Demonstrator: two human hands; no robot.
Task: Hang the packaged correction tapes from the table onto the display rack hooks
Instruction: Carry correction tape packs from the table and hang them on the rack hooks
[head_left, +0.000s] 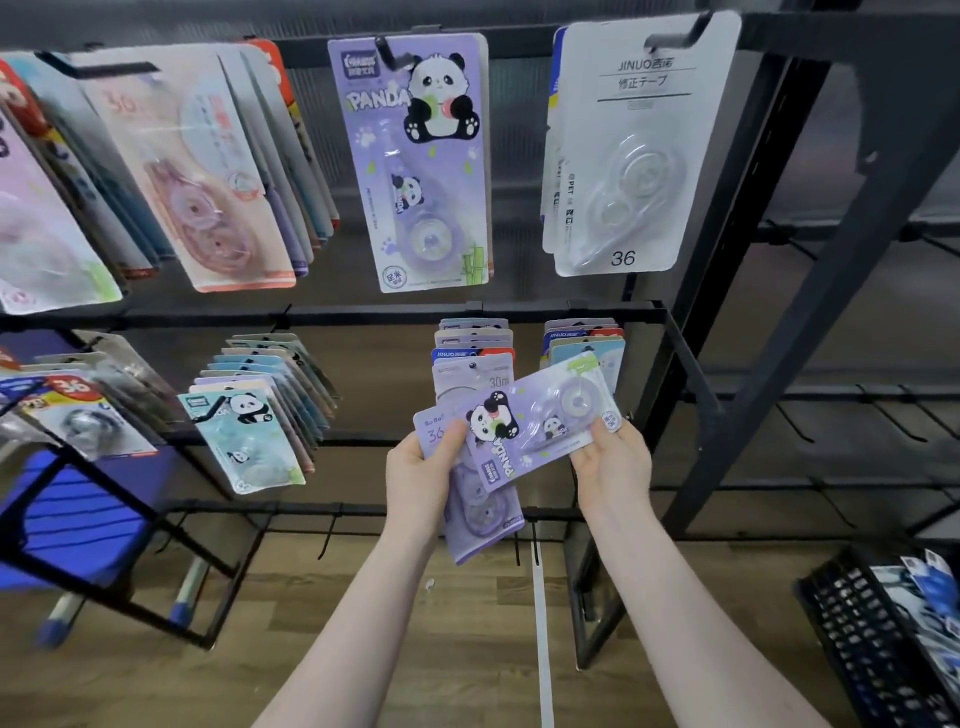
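I held a purple panda pack (540, 421) sideways in front of the black display rack (691, 364), below its middle rail. The card was lilac with a black-and-white panda and the word PANDA, the tape under a clear blister. My right hand (613, 462) pinched its lower end. My left hand (421, 467) gripped its other end together with more lilac packs (478, 514) fanned behind. A matching pack (415, 161) hung above.

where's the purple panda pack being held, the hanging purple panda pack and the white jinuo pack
held purple panda pack (540, 421), head view, middle of card
hanging purple panda pack (415, 171), head view, middle of card
white jinuo pack (639, 150), head view, blister
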